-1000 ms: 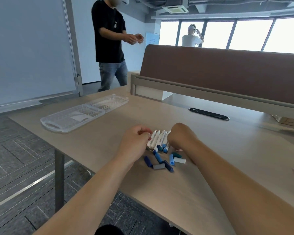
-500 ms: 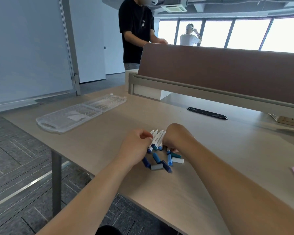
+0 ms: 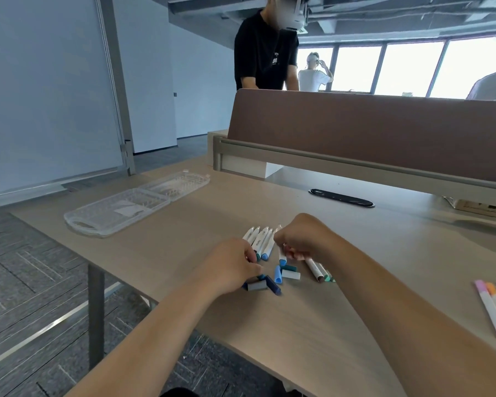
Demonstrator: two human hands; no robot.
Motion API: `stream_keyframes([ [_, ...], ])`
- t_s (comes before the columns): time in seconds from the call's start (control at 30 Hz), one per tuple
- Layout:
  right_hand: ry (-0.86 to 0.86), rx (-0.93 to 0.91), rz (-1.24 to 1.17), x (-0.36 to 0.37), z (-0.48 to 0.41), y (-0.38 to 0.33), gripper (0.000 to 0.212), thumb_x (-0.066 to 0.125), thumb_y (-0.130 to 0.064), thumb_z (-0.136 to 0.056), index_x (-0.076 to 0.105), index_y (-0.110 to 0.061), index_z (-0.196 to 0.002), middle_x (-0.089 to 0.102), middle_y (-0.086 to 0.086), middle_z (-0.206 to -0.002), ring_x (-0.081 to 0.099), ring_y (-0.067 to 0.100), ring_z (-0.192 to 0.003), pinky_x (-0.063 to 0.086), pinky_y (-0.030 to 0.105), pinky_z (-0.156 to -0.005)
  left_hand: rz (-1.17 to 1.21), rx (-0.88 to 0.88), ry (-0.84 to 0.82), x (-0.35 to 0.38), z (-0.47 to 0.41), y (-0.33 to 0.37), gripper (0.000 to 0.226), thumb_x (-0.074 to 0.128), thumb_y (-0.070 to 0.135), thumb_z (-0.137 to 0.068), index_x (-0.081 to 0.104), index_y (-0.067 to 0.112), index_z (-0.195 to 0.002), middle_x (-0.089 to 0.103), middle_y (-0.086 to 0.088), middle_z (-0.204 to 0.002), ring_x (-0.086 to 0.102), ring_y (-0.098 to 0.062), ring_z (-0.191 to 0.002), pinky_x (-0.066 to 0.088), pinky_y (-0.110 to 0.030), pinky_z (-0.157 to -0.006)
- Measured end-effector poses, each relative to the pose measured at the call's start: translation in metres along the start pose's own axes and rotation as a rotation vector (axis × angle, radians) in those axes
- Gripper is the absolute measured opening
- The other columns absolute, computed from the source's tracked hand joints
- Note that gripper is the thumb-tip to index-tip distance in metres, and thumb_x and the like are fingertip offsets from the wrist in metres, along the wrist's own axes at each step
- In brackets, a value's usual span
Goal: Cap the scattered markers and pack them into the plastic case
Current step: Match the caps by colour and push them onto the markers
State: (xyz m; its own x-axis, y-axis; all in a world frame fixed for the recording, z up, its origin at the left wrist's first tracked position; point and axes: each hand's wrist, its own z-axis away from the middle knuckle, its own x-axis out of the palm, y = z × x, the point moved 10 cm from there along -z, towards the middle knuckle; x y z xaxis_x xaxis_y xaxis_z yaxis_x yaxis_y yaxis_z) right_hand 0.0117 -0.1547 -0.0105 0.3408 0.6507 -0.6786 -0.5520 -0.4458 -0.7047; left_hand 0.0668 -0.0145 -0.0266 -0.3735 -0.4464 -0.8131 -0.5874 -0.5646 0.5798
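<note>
Early stage: case (image 3: 132, 204) is lying open, unfilled, well apart on the surface (image 3: 255, 202). Caps (image 3: 278, 277) are lying loose beside markers (image 3: 259, 240). Right hand (image 3: 301, 239) is gripping one marker (image 3: 281, 255); left hand (image 3: 235, 265) is curling, hold unclear

Only the person's two arms and a scrap of clothing show. The left forearm (image 3: 143, 333) comes in from the lower left edge. The right forearm (image 3: 384, 305) comes in from the lower right corner and takes up more of the frame. Both are bare along all the length that shows. The left hand (image 3: 229, 265) and the right hand (image 3: 304, 239), near the centre, are bare too. At the bottom edge, between the arms, sits a small rounded patch of dark cloth (image 3: 178, 393); too little shows to tell which garment.
</note>
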Motion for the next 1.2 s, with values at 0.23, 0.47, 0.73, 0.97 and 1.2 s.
stream_keyframes([
  [0.23,0.049,-0.052,0.052,-0.010,0.009,0.008,0.021,0.056,-0.004,-0.081,0.058,0.000,-0.061,0.053,0.009,-0.051,0.048,0.019,-0.044,0.038,0.021,-0.045,-0.004,-0.002,-0.027,0.004,0.003,0.006,0.024,0.064,0.035,-0.086,0.076,0.015,-0.081,0.066,-0.012,-0.074,0.047,-0.014,-0.059,0.035,-0.029,-0.057],
  [0.47,0.026,-0.089,0.057,-0.007,0.010,0.012,0.013,0.057,-0.010,-0.081,0.064,0.000,-0.076,0.056,0.011,-0.061,0.052,0.024,-0.057,0.043,0.031,-0.060,0.034,-0.005,-0.028,0.004,0.007,0.009,0.024,0.070,0.037,-0.086,0.077,0.015,-0.082,0.060,-0.005,-0.070,0.046,-0.013,-0.060,0.032,-0.024,-0.053],
  [0.73,0.035,-0.118,0.061,-0.003,0.007,0.013,0.028,0.060,-0.013,-0.084,0.068,0.007,-0.102,0.060,0.014,-0.076,0.057,0.023,-0.066,0.050,0.035,-0.065,0.063,0.025,0.052,0.002,0.009,0.009,0.020,0.074,0.034,-0.084,0.064,0.023,-0.097,0.060,0.003,-0.089,0.049,-0.007,-0.068,0.034,-0.017,-0.052],
  [0.97,0.075,-0.180,0.068,-0.003,0.012,0.010,0.019,0.060,-0.020,-0.082,0.066,-0.005,-0.093,0.063,0.012,-0.078,0.057,0.021,-0.066,0.055,0.041,-0.070,0.134,0.068,0.103,0.000,0.008,0.012,0.012,0.070,0.022,-0.087,0.062,0.026,-0.096,0.062,0.010,-0.097,0.054,-0.004,-0.079,0.035,-0.013,-0.055],
  [1.2,0.118,-0.276,0.003,-0.008,0.020,0.003,0.014,0.051,-0.025,-0.085,0.064,-0.021,-0.084,0.068,0.005,-0.082,0.067,0.029,-0.082,0.057,0.046,-0.078,0.543,0.028,0.226,-0.017,-0.001,0.000,0.014,0.062,0.012,-0.092,0.070,0.023,-0.095,0.067,0.005,-0.096,0.067,-0.017,-0.077,0.053,-0.024,-0.061],
])
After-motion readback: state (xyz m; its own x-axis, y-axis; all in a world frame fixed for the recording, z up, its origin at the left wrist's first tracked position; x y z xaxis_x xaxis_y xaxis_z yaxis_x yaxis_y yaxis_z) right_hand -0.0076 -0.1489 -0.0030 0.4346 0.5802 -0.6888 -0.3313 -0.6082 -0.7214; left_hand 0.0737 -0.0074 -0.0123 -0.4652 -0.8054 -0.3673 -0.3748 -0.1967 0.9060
